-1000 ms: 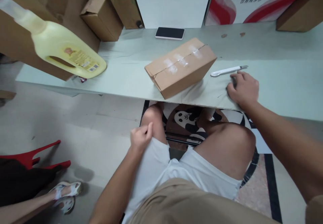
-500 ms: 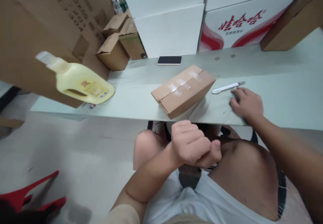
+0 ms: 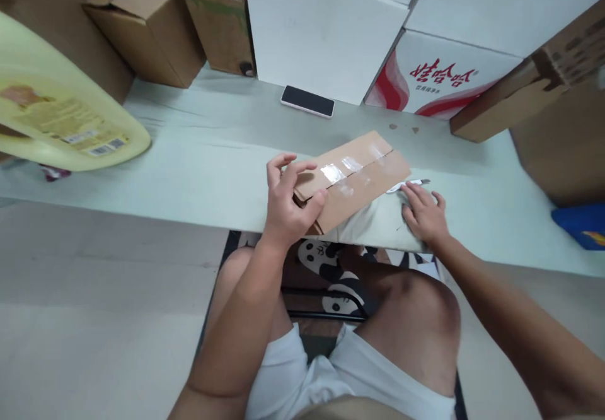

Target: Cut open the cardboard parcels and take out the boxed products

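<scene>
Where the head view looks down over the counter [image 3: 203,174], a small cardboard box [image 3: 357,183] sits near the middle of the near edge, lying slantwise with its left end closer to that edge and its right end farther back. Pieces of clear tape [image 3: 350,164] cross the seam along its top. The person's left hand [image 3: 288,205] straddles the left end, thumb over the near part of the top and fingers arched at the far side; this grip is partly open around the cardboard, and how firmly it holds cannot be told. The right hand [image 3: 428,215] lies palm down just beyond the box's right end, its grip loose and fingers spread, the fingertips over a slim white knife [image 3: 395,188] whose grey tip points right. Farther from the near edge, a phone [image 3: 307,101] lies face up in front of a white box [image 3: 326,35], and two small brown scraps [image 3: 393,126] lie before a red-and-white carton [image 3: 435,82]. Toward the counter's left end stands a yellow bottle [image 3: 70,111], partly out of view, with brown boxes [image 3: 155,35] behind it. A blue object [image 3: 579,223] shows by the near right.
</scene>
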`<state>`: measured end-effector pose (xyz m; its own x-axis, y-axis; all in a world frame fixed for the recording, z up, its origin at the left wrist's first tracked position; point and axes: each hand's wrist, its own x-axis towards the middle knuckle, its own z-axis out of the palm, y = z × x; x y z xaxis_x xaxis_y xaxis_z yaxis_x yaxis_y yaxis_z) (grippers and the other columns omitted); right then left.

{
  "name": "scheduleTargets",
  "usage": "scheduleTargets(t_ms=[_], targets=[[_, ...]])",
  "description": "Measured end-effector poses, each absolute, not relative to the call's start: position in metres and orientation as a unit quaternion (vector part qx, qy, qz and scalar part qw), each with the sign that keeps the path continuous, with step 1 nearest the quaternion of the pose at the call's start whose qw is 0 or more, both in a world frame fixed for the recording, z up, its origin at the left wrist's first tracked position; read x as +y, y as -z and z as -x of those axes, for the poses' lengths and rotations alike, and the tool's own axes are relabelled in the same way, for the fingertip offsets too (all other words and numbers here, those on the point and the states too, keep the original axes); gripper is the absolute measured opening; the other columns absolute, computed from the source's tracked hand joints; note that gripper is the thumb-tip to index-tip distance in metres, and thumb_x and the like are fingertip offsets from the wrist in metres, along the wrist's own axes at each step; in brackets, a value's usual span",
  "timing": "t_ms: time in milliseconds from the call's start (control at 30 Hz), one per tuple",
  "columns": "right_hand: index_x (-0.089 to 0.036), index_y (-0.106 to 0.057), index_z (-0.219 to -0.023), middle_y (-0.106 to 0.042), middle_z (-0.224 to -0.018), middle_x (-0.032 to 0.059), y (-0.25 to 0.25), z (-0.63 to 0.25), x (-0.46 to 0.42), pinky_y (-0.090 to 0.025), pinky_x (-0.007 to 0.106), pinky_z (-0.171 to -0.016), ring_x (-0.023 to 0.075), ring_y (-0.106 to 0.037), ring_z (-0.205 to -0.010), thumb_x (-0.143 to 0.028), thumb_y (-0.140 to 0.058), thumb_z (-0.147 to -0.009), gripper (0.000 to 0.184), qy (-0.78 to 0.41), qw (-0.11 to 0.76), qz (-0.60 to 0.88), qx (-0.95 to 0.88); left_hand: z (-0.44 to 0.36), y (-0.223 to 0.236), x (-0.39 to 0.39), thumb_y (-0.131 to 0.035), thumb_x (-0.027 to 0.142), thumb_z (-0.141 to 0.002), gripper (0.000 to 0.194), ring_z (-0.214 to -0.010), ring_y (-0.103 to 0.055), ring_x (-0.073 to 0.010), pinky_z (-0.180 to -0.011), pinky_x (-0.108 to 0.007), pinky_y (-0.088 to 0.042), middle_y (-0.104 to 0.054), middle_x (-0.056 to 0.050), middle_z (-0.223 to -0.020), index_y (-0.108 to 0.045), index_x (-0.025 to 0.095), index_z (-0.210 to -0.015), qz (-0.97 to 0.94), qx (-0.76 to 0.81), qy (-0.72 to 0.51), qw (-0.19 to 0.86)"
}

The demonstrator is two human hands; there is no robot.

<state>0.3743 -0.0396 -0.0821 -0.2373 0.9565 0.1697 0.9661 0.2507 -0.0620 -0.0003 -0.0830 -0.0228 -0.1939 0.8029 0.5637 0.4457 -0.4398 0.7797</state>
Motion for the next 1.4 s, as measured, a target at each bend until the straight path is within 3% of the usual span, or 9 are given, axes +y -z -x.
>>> scheduleTargets(t_ms=[133,267,367,500,533,600,733,900,1400], targets=[[-0.02,-0.071,-0.131,-0.063,-0.13,0.0195,0.07,-0.361,-0.044,-0.035,0.056,-0.109,0.035,-0.052,-0.125,-0.035,-0.048,-0.095,0.045,0.0,0.105,0.662,-0.742,0.003,0.026,-0.08,-0.071,0.026,-0.085,0.028,-0.131,-0.052,-0.0271,-0.113,-0.047,-0.054,-0.046,-0.01,-0.131,-0.063,0.027,-0.112,-0.612,0.485,-0.587,0.214],[-0.02,-0.072,-0.095,-0.067,-0.106,0.0149,0.047,-0.352,-0.044,-0.043,0.048,-0.095,0.0279,-0.055,-0.1,-0.038,-0.062,-0.086,0.023,0.006,0.162,0.665,-0.729,0.005,0.026,-0.08,-0.069,0.024,-0.086,0.021,-0.126,-0.054,-0.0252,-0.11,-0.044,-0.055,-0.046,-0.01,-0.13,-0.064,0.025,-0.106,-0.604,0.464,-0.598,0.252],[-0.02,-0.059,-0.087,-0.062,-0.09,0.009,0.012,-0.348,-0.043,-0.047,0.039,-0.08,0.0207,-0.052,-0.081,-0.041,-0.058,-0.088,0.02,0.032,0.285,0.68,-0.675,0.003,0.025,-0.081,-0.069,0.023,-0.086,0.02,-0.125,-0.054,-0.0243,-0.111,-0.044,-0.054,-0.046,-0.009,-0.127,-0.064,0.024,-0.105,-0.6,0.455,-0.603,0.262],[-0.025,-0.044,-0.098,-0.054,-0.088,0.0008,-0.049,-0.318,-0.055,-0.043,0.026,-0.055,0.012,-0.041,-0.058,-0.039,-0.017,-0.102,0.032,0.039,0.489,0.655,-0.574,0.002,0.024,-0.079,-0.069,0.022,-0.085,0.022,-0.124,-0.056,-0.0236,-0.112,-0.043,-0.053,-0.048,-0.008,-0.123,-0.065,0.024,-0.107,-0.606,0.443,-0.605,0.265],[-0.025,-0.043,-0.098,-0.054,-0.086,-0.0011,-0.061,-0.302,-0.061,-0.043,0.024,-0.053,0.0102,-0.04,-0.055,-0.041,-0.021,-0.102,0.028,0.014,0.538,0.629,-0.562,0.002,0.024,-0.078,-0.069,0.021,-0.085,0.022,-0.123,-0.056,-0.0234,-0.112,-0.043,-0.053,-0.049,-0.008,-0.122,-0.065,0.025,-0.107,-0.607,0.444,-0.605,0.263],[-0.024,-0.048,-0.093,-0.059,-0.083,-0.0032,-0.077,-0.266,-0.073,-0.045,0.022,-0.052,0.0072,-0.041,-0.053,-0.041,-0.054,-0.091,0.018,-0.119,0.662,0.51,-0.537,0.003,0.024,-0.076,-0.069,0.021,-0.084,0.023,-0.123,-0.057,-0.0231,-0.112,-0.042,-0.054,-0.05,-0.007,-0.122,-0.065,0.025,-0.106,-0.608,0.447,-0.603,0.26],[-0.024,-0.057,-0.089,-0.066,-0.08,-0.0045,-0.076,-0.202,-0.084,-0.049,0.023,-0.053,0.0061,-0.05,-0.051,-0.041,-0.074,-0.081,0.026,-0.249,0.65,0.425,-0.578,0.003,0.024,-0.073,-0.069,0.021,-0.084,0.023,-0.119,-0.059,-0.0227,-0.111,-0.041,-0.054,-0.052,-0.007,-0.122,-0.065,0.025,-0.105,-0.609,0.448,-0.601,0.259],[-0.025,-0.058,-0.089,-0.071,-0.082,-0.0047,-0.059,-0.185,-0.074,-0.052,0.026,-0.055,0.0083,-0.061,-0.055,-0.051,-0.08,-0.081,0.035,-0.275,0.63,0.418,-0.595,0.003,0.022,-0.075,-0.069,0.023,-0.083,0.021,-0.12,-0.059,-0.0234,-0.11,-0.041,-0.054,-0.054,-0.008,-0.122,-0.066,0.025,-0.103,-0.613,0.452,-0.595,0.255],[-0.023,-0.055,-0.085,-0.068,-0.076,-0.0064,-0.061,-0.192,-0.063,-0.05,0.023,-0.052,0.0058,-0.054,-0.051,-0.041,-0.082,-0.08,0.033,-0.261,0.618,0.429,-0.605,0.004,0.018,-0.075,-0.068,0.021,-0.083,0.017,-0.119,-0.06,-0.0243,-0.108,-0.042,-0.054,-0.055,-0.008,-0.121,-0.065,0.023,-0.099,-0.609,0.458,-0.594,0.26]])
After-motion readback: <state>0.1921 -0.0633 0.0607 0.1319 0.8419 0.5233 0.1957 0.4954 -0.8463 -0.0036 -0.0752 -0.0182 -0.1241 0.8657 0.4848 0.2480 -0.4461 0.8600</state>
